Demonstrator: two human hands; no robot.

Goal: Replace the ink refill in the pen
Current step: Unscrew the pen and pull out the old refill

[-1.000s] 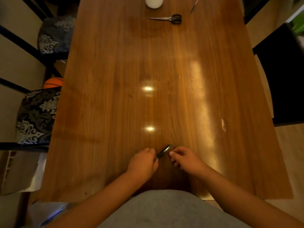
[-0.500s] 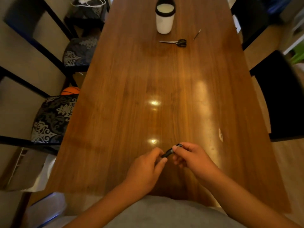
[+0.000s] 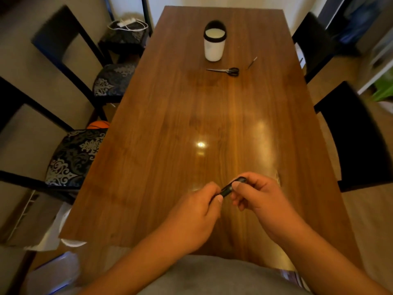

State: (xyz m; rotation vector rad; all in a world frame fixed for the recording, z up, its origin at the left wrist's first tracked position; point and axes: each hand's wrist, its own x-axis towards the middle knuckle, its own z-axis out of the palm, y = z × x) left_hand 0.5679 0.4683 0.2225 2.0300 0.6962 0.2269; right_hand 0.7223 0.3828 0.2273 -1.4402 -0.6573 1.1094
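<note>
A short black pen (image 3: 228, 188) is held between both hands just above the near end of the wooden table (image 3: 170, 135). My left hand (image 3: 195, 213) pinches its lower end with thumb and fingers. My right hand (image 3: 258, 196) grips its upper end, thumb on top. Most of the barrel is hidden by the fingers. A thin refill-like stick (image 3: 252, 62) lies far up the table, right of the scissors.
A white cup with a black rim (image 3: 214, 42) stands at the far end, with black-handled scissors (image 3: 225, 70) in front of it. Patterned chairs (image 3: 72, 156) line the left side, black chairs (image 3: 353, 135) the right. An orange ball (image 3: 98, 124) lies under the left chair.
The view has tilted up, showing the far end of the table. Both hands have closed on the pen, which has lifted slightly off the table.
</note>
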